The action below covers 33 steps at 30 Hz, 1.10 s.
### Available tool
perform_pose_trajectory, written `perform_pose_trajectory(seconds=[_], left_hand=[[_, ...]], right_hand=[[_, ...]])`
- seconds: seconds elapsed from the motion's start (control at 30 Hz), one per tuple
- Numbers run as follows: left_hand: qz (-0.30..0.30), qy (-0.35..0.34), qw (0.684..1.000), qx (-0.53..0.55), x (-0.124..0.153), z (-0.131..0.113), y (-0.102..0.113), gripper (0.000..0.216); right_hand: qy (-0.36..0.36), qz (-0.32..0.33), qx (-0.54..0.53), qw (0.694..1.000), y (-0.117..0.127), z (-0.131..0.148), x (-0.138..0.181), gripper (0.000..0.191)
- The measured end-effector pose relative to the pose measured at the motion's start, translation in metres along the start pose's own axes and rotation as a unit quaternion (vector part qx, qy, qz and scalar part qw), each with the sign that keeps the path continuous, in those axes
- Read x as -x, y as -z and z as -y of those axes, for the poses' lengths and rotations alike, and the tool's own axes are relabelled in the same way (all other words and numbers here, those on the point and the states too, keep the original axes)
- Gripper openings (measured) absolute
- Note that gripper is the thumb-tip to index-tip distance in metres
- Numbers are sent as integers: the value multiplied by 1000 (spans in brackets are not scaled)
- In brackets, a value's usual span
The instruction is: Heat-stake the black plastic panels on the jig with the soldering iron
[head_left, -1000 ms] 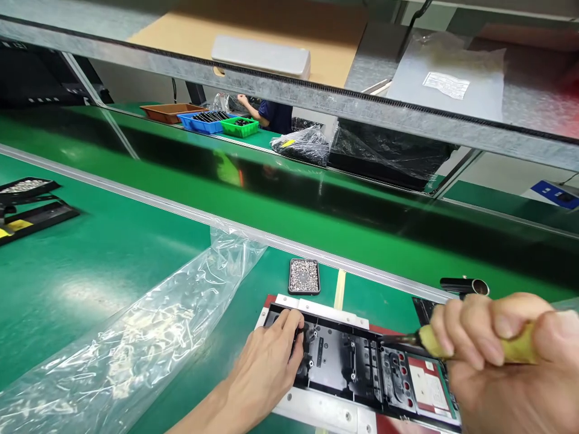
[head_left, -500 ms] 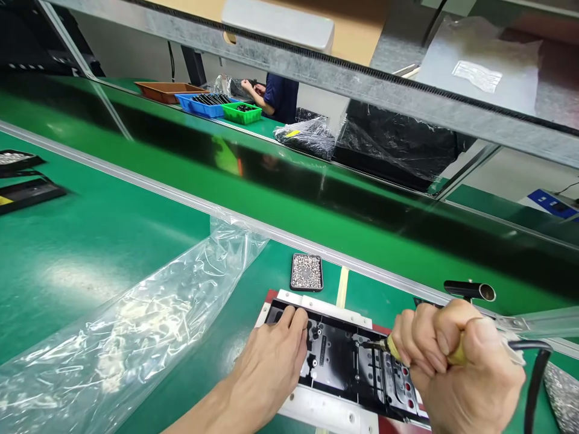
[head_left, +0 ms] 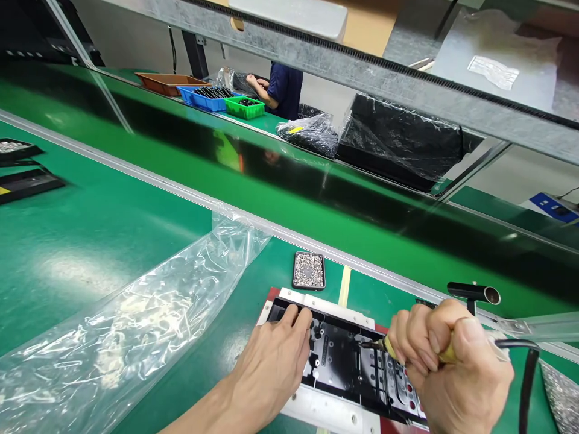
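Observation:
A black plastic casing (head_left: 339, 361) with small metal inserts and round holes lies in a white-railed fixture (head_left: 332, 416) on the green bench. My left hand (head_left: 278, 355) bears on the casing's left end, fingers bent down over it and the thumb hidden. Wrapped in a fist, my right hand (head_left: 456, 361) grips a corded soldering iron (head_left: 386, 346) with a yellow handle. Its dark thin tip touches the casing near the middle. Beyond the fixture sits a small black tray (head_left: 309, 270) full of tiny shiny metal pieces.
Clear plastic sheeting (head_left: 149, 319) covers the bench at left. A tubular holder (head_left: 473, 293) stands behind my right hand, and a black cord (head_left: 529, 380) hangs beside it. Across the green belt (head_left: 271, 199), a person (head_left: 284, 90) works near blue (head_left: 203, 99) and green bins (head_left: 244, 107).
The view has shifted slightly. My right hand and the soldering iron have moved a little to the left, with the tip still on the casing. My left hand keeps its place on the casing.

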<state>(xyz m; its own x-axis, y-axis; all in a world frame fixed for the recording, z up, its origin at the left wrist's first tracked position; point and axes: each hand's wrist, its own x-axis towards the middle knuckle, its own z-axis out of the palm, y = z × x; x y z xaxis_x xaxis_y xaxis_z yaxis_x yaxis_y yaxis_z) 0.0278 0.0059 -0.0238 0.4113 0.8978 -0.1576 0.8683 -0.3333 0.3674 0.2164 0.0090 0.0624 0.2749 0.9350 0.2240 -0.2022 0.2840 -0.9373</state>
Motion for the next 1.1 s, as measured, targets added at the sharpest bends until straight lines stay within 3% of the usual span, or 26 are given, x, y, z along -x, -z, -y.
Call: perform_pose_trajectory(seconds=[0.77, 1.1], left_hand=[[37, 5, 999, -22, -7, -3, 5, 33], [-3, -19, 1000, -13, -7, 1, -9, 41]], right_hand=[[21, 46, 62, 997, -10, -4, 5, 42], [-3, 37, 76, 996, -15, -2, 1, 44]])
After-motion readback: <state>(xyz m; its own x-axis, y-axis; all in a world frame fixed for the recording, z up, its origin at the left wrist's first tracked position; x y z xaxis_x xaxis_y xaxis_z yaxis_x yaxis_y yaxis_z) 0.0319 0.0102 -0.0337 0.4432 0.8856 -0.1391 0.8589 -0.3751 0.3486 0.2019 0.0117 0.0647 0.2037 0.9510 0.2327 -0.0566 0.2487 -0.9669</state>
